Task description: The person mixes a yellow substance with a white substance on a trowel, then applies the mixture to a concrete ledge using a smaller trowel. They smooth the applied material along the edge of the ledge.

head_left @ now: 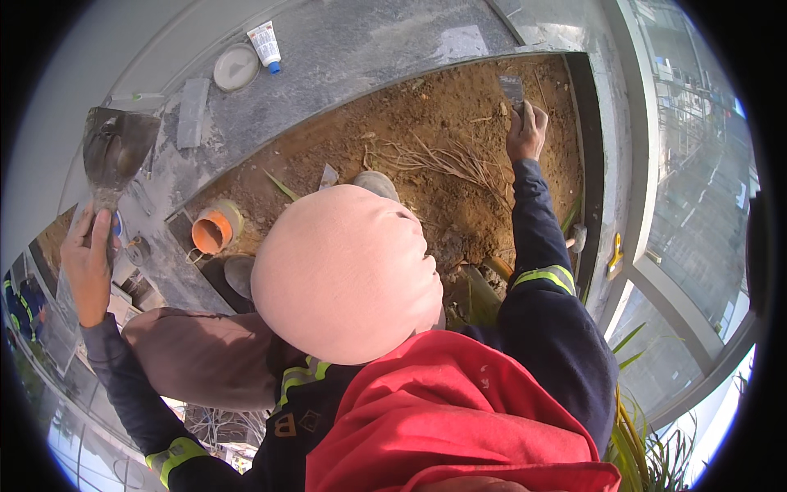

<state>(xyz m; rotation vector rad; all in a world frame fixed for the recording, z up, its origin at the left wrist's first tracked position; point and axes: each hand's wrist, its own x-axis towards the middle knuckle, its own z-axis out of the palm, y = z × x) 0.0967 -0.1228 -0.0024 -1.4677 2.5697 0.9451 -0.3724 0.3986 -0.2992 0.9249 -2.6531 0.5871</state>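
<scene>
My left hand (88,258) is closed around the handle of a wide putty knife (119,152), its blade pointing up and smeared with grey material. At the upper right, my right hand (527,134) grips a smaller putty knife (511,88), held over the brown soil (443,102) of a bed. Its blade is grey and points away from me. Dry roots (447,160) spread over the soil to the left of my right forearm. My bent knee (344,275) fills the middle and hides part of the bed.
On the grey stone ledge (352,61) are a white tube with a blue cap (265,47), a round white lid (236,67) and a grey strip (193,113). An orange-lined container (213,231) stands beside the bed. A yellow-handled tool (615,254) lies by the glass railing (697,164).
</scene>
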